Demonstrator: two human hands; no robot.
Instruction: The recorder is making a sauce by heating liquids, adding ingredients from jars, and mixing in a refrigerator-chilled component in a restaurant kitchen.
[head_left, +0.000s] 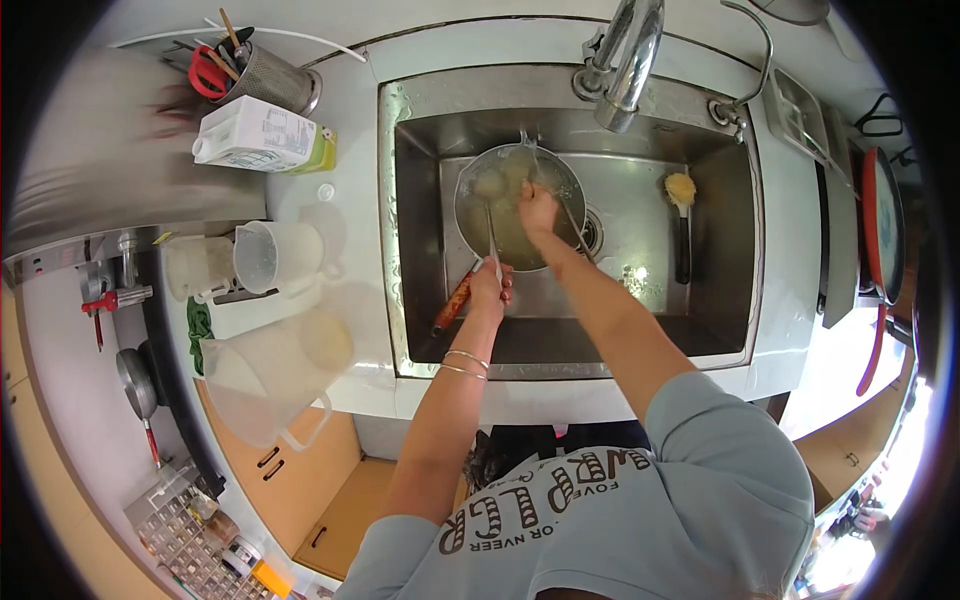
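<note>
A round metal pot (459, 202) of cloudy water sits in the stainless steel sink (637, 292). Its reddish-brown handle (454, 306) points toward the sink's front left. My left hand (491, 281) grips the slim metal handle of a ladle-like utensil (491, 225), whose round head lies under the water. Inside the pot, my right hand (538, 208) has its fingers curled at the water; whether it holds something is hidden. A second metal utensil handle (577, 232) slants over the pot's right rim, beside my right hand. Pale shapes under the water are blurred.
A chrome faucet (626, 82) overhangs the sink's back edge. A dish brush (682, 225) lies at the sink's right. Left on the counter are a carton (259, 135), a utensil holder (281, 79), a plastic jug (262, 255) and a large pitcher (262, 375).
</note>
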